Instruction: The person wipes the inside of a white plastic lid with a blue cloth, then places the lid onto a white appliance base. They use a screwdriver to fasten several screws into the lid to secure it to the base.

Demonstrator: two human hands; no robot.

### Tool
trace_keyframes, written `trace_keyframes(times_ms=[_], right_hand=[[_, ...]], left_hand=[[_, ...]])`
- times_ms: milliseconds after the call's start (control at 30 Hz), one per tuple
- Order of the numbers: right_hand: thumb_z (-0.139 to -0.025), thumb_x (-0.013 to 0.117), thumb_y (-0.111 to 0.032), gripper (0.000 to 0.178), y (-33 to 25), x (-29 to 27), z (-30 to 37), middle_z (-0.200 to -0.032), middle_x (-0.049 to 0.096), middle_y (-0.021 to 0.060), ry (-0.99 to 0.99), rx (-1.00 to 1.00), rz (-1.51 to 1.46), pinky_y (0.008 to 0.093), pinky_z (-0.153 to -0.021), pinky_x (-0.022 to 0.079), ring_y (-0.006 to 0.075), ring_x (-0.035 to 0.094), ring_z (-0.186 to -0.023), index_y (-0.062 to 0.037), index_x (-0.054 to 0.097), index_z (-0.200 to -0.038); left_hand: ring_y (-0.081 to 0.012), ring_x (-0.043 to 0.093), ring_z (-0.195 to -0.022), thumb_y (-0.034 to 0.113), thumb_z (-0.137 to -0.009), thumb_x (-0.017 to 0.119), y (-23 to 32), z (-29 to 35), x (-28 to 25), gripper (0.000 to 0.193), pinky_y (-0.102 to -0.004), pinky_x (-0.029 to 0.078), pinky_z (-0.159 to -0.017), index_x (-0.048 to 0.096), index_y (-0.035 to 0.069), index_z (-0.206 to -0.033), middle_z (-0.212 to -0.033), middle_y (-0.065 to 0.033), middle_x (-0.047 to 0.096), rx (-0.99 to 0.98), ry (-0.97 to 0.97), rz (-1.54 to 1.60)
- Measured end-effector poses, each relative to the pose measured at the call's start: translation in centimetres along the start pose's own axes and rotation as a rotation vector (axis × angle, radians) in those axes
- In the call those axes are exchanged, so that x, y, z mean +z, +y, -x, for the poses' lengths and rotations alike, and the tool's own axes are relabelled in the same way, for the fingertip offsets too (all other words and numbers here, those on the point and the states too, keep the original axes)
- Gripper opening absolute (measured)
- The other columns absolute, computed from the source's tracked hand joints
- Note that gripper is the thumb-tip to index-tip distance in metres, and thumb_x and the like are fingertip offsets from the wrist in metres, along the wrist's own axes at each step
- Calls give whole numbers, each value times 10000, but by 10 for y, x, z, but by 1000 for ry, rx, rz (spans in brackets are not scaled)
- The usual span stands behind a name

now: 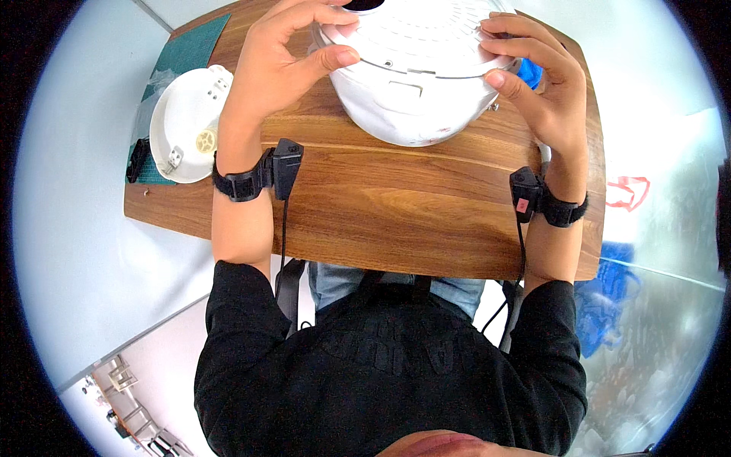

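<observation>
At the far side of the table is a white, rounded appliance housing [415,114] with a recessed slot on its near side. Over it lies a round white cover [426,34] with rings of short slits and a dark opening at its far left. My left hand [293,57] grips the cover's left rim, its thumb on the near edge and its fingers partly cut off by the frame. My right hand [541,84] holds the right rim, fingertips on top and thumb at the seam. Whether cover and housing are joined cannot be told.
A shallow white round part [171,122] with a yellowish wheel-shaped piece lies to the left, partly over a green cutting mat [190,46]. A black object [138,160] sits beside it. Small screws [493,107] and something blue [531,72] are near the housing's right side.
</observation>
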State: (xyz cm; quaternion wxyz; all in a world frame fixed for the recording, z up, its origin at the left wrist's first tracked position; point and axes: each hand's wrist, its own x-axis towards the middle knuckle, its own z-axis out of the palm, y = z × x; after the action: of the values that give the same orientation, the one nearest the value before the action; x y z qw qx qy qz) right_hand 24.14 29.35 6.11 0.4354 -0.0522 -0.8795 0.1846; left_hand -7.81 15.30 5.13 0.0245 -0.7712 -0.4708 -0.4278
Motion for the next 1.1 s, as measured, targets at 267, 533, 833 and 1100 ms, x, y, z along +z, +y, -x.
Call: trace_keyframes(times_ms=[267, 533, 833, 1100], right_hand=[[-876, 811, -196, 207, -4, 0, -2, -1163, 728, 112, 5, 71, -65, 333, -910, 539, 227, 690, -1051, -25, 781, -990], [-864, 827, -205, 204, -10, 6, -1, -1146, 716, 95, 45, 131, -40, 325, -902, 530, 210, 673, -1059, -30, 783, -959], [-855, 839, -229, 218, -12, 8, -1, -1138, 715, 78, 48, 86, 27, 317, -855, 534, 198, 669, -1013, -39, 789, -949], [-839, 848, -206, 209, -20, 11, -3, -1109, 718, 81, 44, 114, 19, 313, -829, 533, 200, 666, -989, -32, 785, -936]], left_hand=[[-235, 655, -1151, 139, -875, 823, 14, 3, 10, 343, -423, 408, -1155, 708, 4, -1169, -1334, -156, 608, -253, 95, 520], [-268, 508, -1379, 259, -962, 695, 5, 2, -3, 306, -408, 398, -1143, 731, 117, -1231, -1441, -117, 589, -180, -70, 272], [-236, 610, -1217, 36, -959, 680, 7, 2, 18, 308, -376, 513, -1016, 640, 16, -1264, -1401, -138, 505, -236, 90, 563], [-248, 506, -1326, 122, -971, 686, 16, -5, 15, 292, -359, 463, -1003, 646, 30, -1245, -1396, -147, 508, -209, -5, 224]])
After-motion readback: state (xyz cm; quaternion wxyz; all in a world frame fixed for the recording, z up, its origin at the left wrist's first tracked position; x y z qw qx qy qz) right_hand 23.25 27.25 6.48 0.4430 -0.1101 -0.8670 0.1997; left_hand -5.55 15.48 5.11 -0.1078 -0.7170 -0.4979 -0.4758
